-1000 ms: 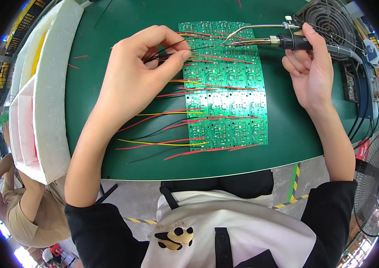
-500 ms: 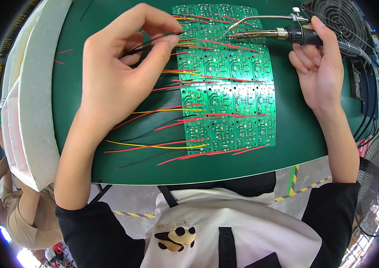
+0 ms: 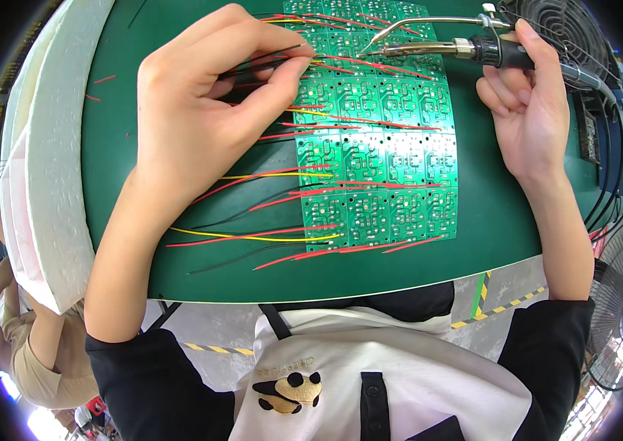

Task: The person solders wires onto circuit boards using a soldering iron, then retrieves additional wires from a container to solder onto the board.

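Left hand (image 3: 201,110) pinches a thin black wire (image 3: 271,62) between thumb and fingertips, right at the top-left corner of the green panel of small circuit boards (image 3: 377,147), which lies flat on the dark green table mat (image 3: 149,242); right hand (image 3: 528,110) grips a black-handled soldering iron (image 3: 458,50), tip over the panel's top edge; red, yellow and black wires (image 3: 267,235) fan out left of the boards; the panel's top edge is cut off; white foam sheets (image 3: 54,169) are stacked at the left; a round black wire-grille fan (image 3: 561,29) at top right is only partly visible.

Bright, even light; fisheye-bent, dark rim.
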Demonstrator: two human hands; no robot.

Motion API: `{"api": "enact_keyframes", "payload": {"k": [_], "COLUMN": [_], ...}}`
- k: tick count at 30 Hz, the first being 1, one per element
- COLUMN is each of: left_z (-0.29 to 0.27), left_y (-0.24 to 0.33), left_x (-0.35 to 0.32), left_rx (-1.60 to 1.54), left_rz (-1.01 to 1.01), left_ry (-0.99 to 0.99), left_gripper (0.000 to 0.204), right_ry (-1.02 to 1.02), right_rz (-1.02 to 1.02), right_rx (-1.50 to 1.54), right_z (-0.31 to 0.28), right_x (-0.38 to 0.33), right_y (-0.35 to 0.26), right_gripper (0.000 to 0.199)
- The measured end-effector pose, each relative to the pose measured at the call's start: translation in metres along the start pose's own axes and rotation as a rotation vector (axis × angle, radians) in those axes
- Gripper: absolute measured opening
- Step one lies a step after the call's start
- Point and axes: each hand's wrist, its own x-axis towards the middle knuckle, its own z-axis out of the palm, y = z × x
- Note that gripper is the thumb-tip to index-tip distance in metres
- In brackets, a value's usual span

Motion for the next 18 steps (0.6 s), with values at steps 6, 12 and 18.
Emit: {"api": "enact_keyframes", "payload": {"k": [6, 12, 18], "left_z": [0.0025, 0.0016, 0.003], "left_y": [-0.0012, -0.0008, -0.0003], "left_x": [0.0008, 0.0012, 0.0003], "left_rx": [0.009, 0.036, 0.028], "left_rz": [0.098, 0.078, 0.06], "left_ry": [-0.019, -0.018, -0.023], "left_gripper": [0.013, 0.013, 0.012], "right_ry": [0.021, -0.03, -0.021], "right_rz": [-0.005, -0.008, -0.016], "right_rx": [-0.006, -0.02, -0.027], "right_z": [0.0028, 0.0012, 0.0005], "right_x": [-0.001, -0.0014, -0.0017], "right_y": [0.0006, -0.0001, 0.0013], "right_gripper": [0.022, 0.023, 0.023]}}
